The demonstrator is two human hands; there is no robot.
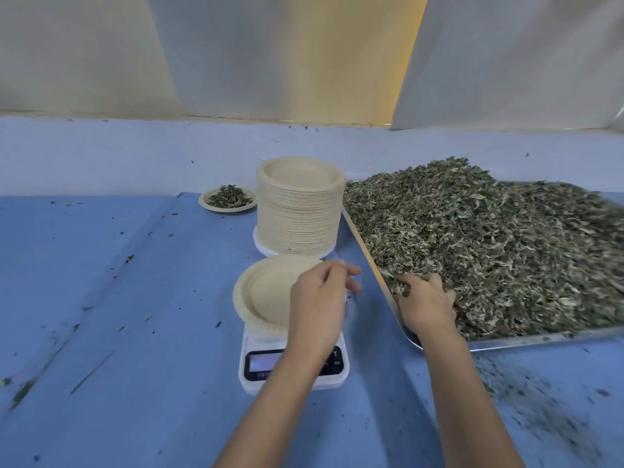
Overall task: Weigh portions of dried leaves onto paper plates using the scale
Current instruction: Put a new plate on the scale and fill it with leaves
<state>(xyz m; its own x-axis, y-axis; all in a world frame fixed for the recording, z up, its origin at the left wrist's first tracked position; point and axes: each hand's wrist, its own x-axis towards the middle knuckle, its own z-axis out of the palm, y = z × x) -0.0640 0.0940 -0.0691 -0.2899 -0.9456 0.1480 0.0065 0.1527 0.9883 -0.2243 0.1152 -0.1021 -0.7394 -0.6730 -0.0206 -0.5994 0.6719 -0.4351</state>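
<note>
An empty paper plate [263, 292] rests on a small white digital scale [256, 376] in the middle of the blue table. My left hand [317, 298] hovers over the plate's right side, fingers loosely curled, holding nothing that I can see. My right hand [427, 304] is dug into the near left corner of a big heap of dried leaves [489, 244] on a metal tray [540, 339], fingers closing around a clump. My left forearm hides part of the scale's display.
A tall stack of paper plates [299, 211] stands behind the scale. Left of it sits one plate filled with leaves [228, 199]. Leaf crumbs litter the blue cloth [101, 298], densest at the front right. A pale wall closes off the back.
</note>
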